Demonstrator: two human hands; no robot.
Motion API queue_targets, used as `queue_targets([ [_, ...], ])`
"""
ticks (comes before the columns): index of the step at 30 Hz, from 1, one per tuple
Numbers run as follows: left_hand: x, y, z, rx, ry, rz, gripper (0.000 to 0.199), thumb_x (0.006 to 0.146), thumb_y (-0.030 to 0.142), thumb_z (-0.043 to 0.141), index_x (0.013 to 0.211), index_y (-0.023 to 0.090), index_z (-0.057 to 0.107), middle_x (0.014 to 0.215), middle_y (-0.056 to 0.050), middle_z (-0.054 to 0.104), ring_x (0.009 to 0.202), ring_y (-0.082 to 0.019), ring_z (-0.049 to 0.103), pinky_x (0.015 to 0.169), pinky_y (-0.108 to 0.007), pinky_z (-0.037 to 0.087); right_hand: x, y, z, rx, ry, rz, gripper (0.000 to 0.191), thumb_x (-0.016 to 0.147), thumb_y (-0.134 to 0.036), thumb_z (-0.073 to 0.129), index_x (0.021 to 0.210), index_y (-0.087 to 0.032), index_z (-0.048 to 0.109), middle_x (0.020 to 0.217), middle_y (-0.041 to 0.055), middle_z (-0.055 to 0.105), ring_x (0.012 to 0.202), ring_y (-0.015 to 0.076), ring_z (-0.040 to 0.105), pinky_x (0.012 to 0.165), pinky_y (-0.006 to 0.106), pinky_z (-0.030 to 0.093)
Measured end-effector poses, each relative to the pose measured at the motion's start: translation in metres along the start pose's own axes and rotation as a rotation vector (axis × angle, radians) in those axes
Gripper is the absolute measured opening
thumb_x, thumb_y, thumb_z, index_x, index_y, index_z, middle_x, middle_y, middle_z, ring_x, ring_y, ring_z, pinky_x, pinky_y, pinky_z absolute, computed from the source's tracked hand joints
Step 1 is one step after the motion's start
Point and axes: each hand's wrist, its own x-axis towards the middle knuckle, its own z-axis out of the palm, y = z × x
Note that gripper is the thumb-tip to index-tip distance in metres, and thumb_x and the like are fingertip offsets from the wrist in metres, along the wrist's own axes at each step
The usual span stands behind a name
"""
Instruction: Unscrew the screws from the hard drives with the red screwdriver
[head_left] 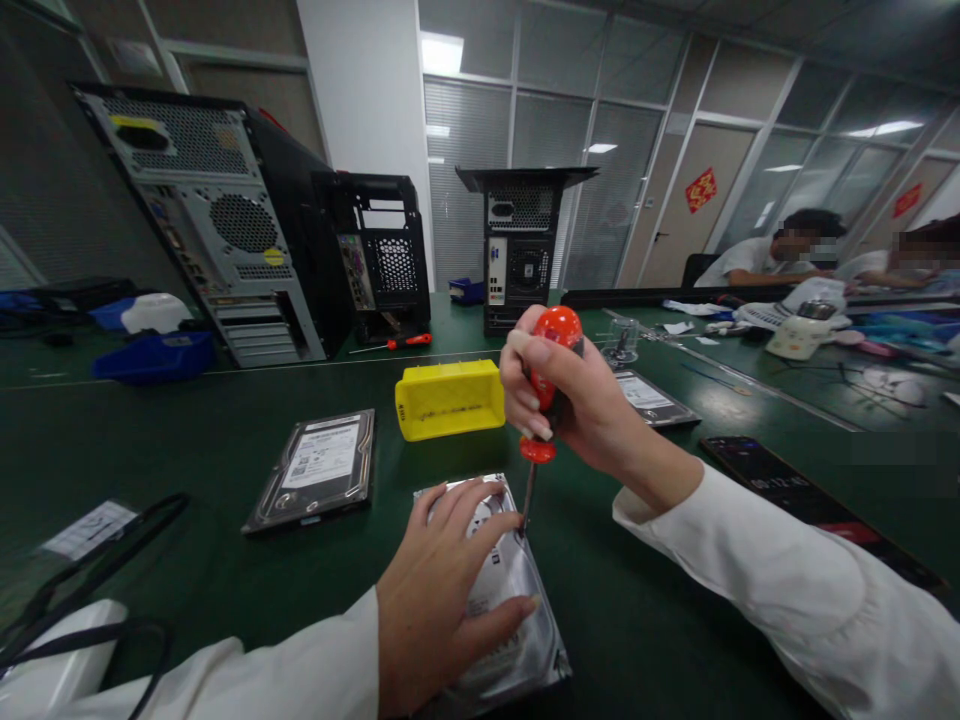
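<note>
A silver hard drive (pixel 536 625) lies on the green table in front of me. Across its top my left hand (pixel 450 570) rests flat with the fingers spread, covering much of its label. My right hand (pixel 562 385) is wrapped round the red handle of a screwdriver (pixel 531 490), held nearly upright. Its tip meets the drive's right edge, close to my left index fingertip. A second hard drive (pixel 322 455) lies label up to the left. Behind my right wrist, another hard drive (pixel 649 397) is partly hidden.
Beyond the drive stands a yellow bin (pixel 450 400). Computer cases (pixel 247 230) line the back, with another screwdriver (pixel 409 342) before them. A phone (pixel 810 500) lies at right, a black cable (pixel 105 560) at left. Two people (pixel 787 250) sit at the far right.
</note>
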Motion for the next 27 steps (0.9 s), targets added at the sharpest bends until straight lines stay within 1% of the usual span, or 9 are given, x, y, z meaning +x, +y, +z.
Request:
queue_targets([
  [3, -0.0003, -0.0007, 0.0007, 0.002, 0.007, 0.003, 0.048, 0.08, 0.051, 0.055, 0.121, 0.027, 0.051, 0.135, -0.007, 0.044, 0.124, -0.03, 0.038, 0.102, -0.054, 0.025, -0.0016, -0.0009, 0.001, 0.013, -0.03, -0.005, 0.02, 0.082, -0.034, 0.056, 0.078, -0.019, 0.043, 0.053, -0.0084, 0.043, 0.036, 0.0021, 0.037, 0.037, 0.014, 0.031],
  [5, -0.0003, -0.0004, 0.0005, 0.002, 0.009, -0.001, 0.047, 0.08, 0.051, 0.056, 0.12, 0.027, 0.051, 0.135, -0.007, 0.044, 0.124, -0.03, 0.037, 0.102, -0.055, 0.026, -0.0025, -0.0016, 0.0016, 0.015, -0.063, -0.003, 0.023, 0.087, -0.041, 0.044, 0.087, -0.019, 0.048, 0.057, -0.0057, 0.045, 0.04, 0.004, 0.04, 0.041, 0.017, 0.035],
  [7, -0.0003, 0.0002, -0.0001, 0.002, 0.003, -0.005, 0.047, 0.08, 0.051, 0.056, 0.12, 0.028, 0.051, 0.135, -0.008, 0.045, 0.124, -0.03, 0.037, 0.102, -0.055, 0.026, -0.0033, -0.0018, 0.0023, 0.022, -0.095, 0.023, 0.03, 0.089, -0.042, 0.035, 0.099, -0.019, 0.051, 0.067, -0.0021, 0.048, 0.049, 0.0064, 0.046, 0.048, 0.021, 0.041],
  [10, -0.0003, 0.0012, -0.0009, -0.008, -0.001, -0.017, 0.046, 0.08, 0.051, 0.056, 0.12, 0.029, 0.051, 0.135, -0.006, 0.045, 0.125, -0.029, 0.036, 0.102, -0.054, 0.025, -0.0042, -0.001, 0.0037, -0.007, -0.107, 0.08, 0.027, 0.088, -0.039, 0.041, 0.107, -0.022, 0.049, 0.077, -0.0004, 0.049, 0.059, 0.0085, 0.05, 0.054, 0.023, 0.046],
  [13, -0.0001, 0.0015, -0.0011, -0.017, 0.0, -0.023, 0.046, 0.079, 0.05, 0.058, 0.12, 0.029, 0.051, 0.135, -0.006, 0.045, 0.125, -0.028, 0.037, 0.103, -0.054, 0.025, -0.0042, -0.0007, 0.0051, -0.06, -0.039, 0.053, 0.022, 0.082, -0.033, 0.056, 0.098, -0.021, 0.047, 0.075, -0.0024, 0.05, 0.059, 0.008, 0.051, 0.052, 0.022, 0.047],
  [17, -0.0001, 0.0013, -0.0008, -0.011, 0.001, -0.02, 0.048, 0.079, 0.052, 0.057, 0.12, 0.028, 0.051, 0.135, -0.006, 0.044, 0.125, -0.029, 0.036, 0.103, -0.055, 0.024, -0.0022, -0.0014, 0.0056, -0.121, 0.059, 0.014, 0.029, 0.075, -0.022, 0.064, 0.086, -0.02, 0.037, 0.067, -0.0068, 0.053, 0.045, 0.0043, 0.048, 0.044, 0.018, 0.042],
  [20, -0.0002, 0.0014, -0.0011, -0.014, -0.006, -0.016, 0.049, 0.08, 0.053, 0.055, 0.121, 0.027, 0.051, 0.136, -0.006, 0.044, 0.125, -0.03, 0.036, 0.104, -0.055, 0.023, -0.0015, 0.0, 0.0043, -0.141, 0.075, -0.004, 0.029, 0.077, -0.022, 0.063, 0.089, -0.022, 0.036, 0.057, -0.0102, 0.049, 0.04, 0.0037, 0.043, 0.04, 0.016, 0.035],
  [23, -0.0002, 0.0014, -0.0014, -0.016, -0.02, -0.028, 0.048, 0.08, 0.051, 0.057, 0.121, 0.028, 0.05, 0.137, -0.005, 0.043, 0.126, -0.029, 0.036, 0.104, -0.055, 0.023, -0.0018, 0.003, 0.0021, -0.151, 0.095, -0.017, 0.029, 0.078, -0.025, 0.063, 0.097, -0.022, 0.041, 0.058, -0.0096, 0.049, 0.041, 0.0034, 0.043, 0.042, 0.017, 0.035],
  [27, -0.0003, 0.0003, -0.0001, -0.023, -0.015, -0.026, 0.048, 0.08, 0.052, 0.055, 0.121, 0.028, 0.051, 0.137, -0.006, 0.043, 0.126, -0.029, 0.035, 0.104, -0.055, 0.023, 0.0008, 0.003, -0.0027, -0.126, 0.151, -0.007, 0.027, 0.079, -0.03, 0.061, 0.098, -0.021, 0.045, 0.062, -0.0082, 0.048, 0.042, 0.0027, 0.042, 0.043, 0.017, 0.036],
])
